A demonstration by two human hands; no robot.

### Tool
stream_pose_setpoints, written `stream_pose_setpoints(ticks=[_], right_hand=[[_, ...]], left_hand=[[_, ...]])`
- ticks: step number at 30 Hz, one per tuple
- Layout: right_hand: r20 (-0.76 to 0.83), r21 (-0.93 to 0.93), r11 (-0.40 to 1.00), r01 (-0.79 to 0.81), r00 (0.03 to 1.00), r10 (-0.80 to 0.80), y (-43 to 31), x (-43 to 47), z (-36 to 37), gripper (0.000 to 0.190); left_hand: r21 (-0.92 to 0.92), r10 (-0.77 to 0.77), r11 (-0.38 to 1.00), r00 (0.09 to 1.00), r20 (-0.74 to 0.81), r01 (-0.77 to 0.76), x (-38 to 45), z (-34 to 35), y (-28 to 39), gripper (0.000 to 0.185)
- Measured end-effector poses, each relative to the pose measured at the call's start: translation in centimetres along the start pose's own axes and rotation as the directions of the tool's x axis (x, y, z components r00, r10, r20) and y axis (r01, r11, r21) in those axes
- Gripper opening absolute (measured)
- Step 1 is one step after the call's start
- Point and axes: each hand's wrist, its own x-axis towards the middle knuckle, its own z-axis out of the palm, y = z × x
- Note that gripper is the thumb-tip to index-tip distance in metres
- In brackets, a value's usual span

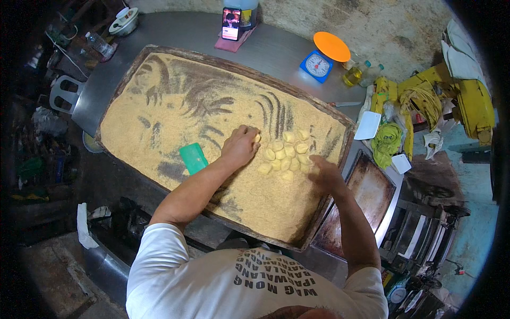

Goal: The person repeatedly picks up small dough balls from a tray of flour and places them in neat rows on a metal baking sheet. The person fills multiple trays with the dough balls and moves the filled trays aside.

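A wooden tray [247, 71] holds a spread layer of pale yellow crumbs [239, 191]. My left hand [241, 146] is in the tray's middle, palm down, its fingers curled round a dough piece [257, 138] that shows at the fingertips. To its right, several small rounded dough pieces [285, 162] lie in a loose cluster on the crumbs. At the cluster's right edge is my right hand [327, 175], reaching down with its fingertips against the outermost pieces; whether it grips one is hidden. A green plastic scraper [193, 158] lies left of my left forearm.
Behind the tray stand a propped phone [231, 24], a blue kitchen scale [317, 65] with an orange pan [332, 46], and an oil bottle [352, 75]. A knife [344, 104] lies near the far right corner. A stained baking sheet [368, 187] adjoins the tray's right side.
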Motion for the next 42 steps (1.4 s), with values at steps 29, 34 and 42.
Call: stream_pose_setpoints(ticks=[29, 34, 42], right_hand=[[-0.248, 0.344, 0.929, -0.133, 0.942, 0.227, 1.3, 0.9, 1.1, 0.031], [-0.28, 0.37, 0.928, 0.049, 0.958, 0.061, 3.2, -1.3, 2.8, 0.03], [-0.344, 0.493, 0.868, -0.053, 0.905, 0.251, 11.1, -10.3, 0.2, 0.023]], left_hand=[[-0.391, -0.114, 0.907, 0.985, 0.13, 0.157, 7.1, 2.8, 3.7, 0.027], [0.137, -0.105, 0.987, 0.977, 0.187, 0.08, 9.4, 5.1, 8.5, 0.042], [0.173, -0.22, 0.965, 0.967, 0.126, 0.197, 8.0, 5.6, 12.5, 0.052]])
